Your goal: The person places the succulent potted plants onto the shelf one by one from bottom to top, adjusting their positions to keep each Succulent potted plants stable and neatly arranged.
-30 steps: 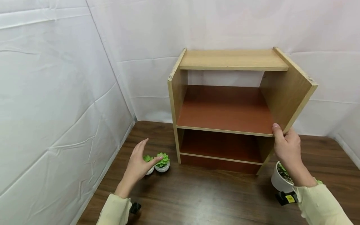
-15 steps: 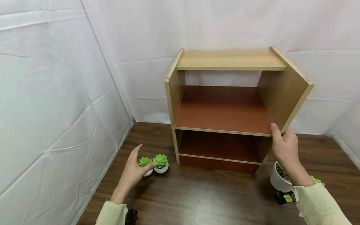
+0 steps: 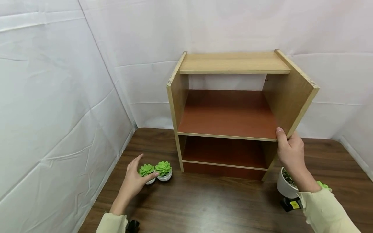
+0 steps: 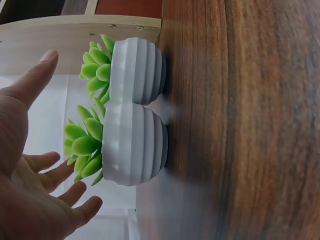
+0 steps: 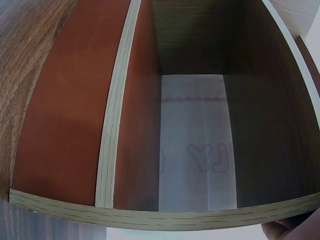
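Observation:
A small open shelf unit, pale wood with reddish-brown boards, stands on the table. My right hand grips the front edge of its right side panel, thumb on the inner side at the middle board; in the right wrist view only part of the hand shows at the lower right corner. Two small green succulents in ribbed white pots, a left one and a right one, sit side by side left of the unit. My left hand hovers beside them, fingers spread and thumb apart, holding nothing.
A larger white pot with a plant stands right of the unit, partly hidden by my right forearm. White cloth walls enclose the brown wooden table at the left and back.
My left hand has drawn a little left and toward me, uncovering more of the left succulent. The right hand keeps its grip on the side panel. The head view has shifted slightly.

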Motion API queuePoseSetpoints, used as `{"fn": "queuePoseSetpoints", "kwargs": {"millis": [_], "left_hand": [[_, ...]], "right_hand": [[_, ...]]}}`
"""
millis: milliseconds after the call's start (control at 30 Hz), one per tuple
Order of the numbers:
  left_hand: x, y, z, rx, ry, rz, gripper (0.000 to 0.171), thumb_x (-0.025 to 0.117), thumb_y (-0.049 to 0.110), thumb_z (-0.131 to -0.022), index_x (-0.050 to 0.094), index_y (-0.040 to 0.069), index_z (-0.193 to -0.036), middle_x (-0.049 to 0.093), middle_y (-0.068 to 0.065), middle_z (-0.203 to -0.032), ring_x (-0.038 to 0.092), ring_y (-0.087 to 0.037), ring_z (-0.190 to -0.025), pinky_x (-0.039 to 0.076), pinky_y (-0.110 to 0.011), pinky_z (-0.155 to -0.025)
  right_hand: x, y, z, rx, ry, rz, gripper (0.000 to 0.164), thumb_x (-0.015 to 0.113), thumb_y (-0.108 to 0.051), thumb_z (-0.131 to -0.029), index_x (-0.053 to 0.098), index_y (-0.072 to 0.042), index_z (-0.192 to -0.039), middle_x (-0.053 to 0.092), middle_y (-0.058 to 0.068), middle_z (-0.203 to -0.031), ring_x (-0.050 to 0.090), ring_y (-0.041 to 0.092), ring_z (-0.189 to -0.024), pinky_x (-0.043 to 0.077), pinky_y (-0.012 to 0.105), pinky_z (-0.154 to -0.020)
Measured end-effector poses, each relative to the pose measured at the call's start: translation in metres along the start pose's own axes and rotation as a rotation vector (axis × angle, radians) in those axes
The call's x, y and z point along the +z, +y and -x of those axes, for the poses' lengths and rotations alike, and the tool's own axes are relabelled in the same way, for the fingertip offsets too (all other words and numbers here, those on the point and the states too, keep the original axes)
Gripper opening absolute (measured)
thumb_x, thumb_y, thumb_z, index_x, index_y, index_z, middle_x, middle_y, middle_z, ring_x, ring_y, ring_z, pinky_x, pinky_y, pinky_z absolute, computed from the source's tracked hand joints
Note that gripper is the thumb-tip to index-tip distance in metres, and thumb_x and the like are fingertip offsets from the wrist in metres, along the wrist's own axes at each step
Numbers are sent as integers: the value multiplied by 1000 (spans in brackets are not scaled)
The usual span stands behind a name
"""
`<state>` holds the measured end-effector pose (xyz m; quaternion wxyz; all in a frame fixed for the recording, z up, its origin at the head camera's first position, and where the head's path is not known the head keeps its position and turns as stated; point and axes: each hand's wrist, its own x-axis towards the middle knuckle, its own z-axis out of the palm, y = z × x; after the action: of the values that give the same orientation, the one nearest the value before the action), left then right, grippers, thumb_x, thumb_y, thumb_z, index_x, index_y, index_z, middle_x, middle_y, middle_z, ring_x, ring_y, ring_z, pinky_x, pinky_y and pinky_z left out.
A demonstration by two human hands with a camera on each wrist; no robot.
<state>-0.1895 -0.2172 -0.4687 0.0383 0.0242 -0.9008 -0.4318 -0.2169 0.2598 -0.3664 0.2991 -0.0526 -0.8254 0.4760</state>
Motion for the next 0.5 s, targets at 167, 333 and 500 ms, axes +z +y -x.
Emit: {"fn": "queuePoseSetpoints", "kwargs": {"millis": [167,333,500], "left_hand": [[-1,-5,-1,-20,-12,25,100,83,48,-76,29,11,-152,30,-15,-152,27,-38,-139,30,-61,-103],[-2,-9,0,-28,-32,29,98,84,45,-76,31,10,-150,33,-16,-150,30,-40,-137,30,-60,-103],[-2,-11,1,-34,-43,29,96,86,44,-74,35,10,-148,37,-17,-147,35,-39,-134,32,-59,-103]], "right_hand": [[1,1,0,-15,-6,2,36,48,-30,-102,59,5,-105,59,2,-86,51,12,-83,37,24,-72],[1,0,0,-20,-6,-16,37,49,-31,-103,59,5,-105,58,-2,-85,51,12,-84,37,23,-72],[2,-1,2,-15,7,-28,37,49,-31,-103,59,4,-103,57,-5,-83,52,13,-84,38,23,-73]]}}
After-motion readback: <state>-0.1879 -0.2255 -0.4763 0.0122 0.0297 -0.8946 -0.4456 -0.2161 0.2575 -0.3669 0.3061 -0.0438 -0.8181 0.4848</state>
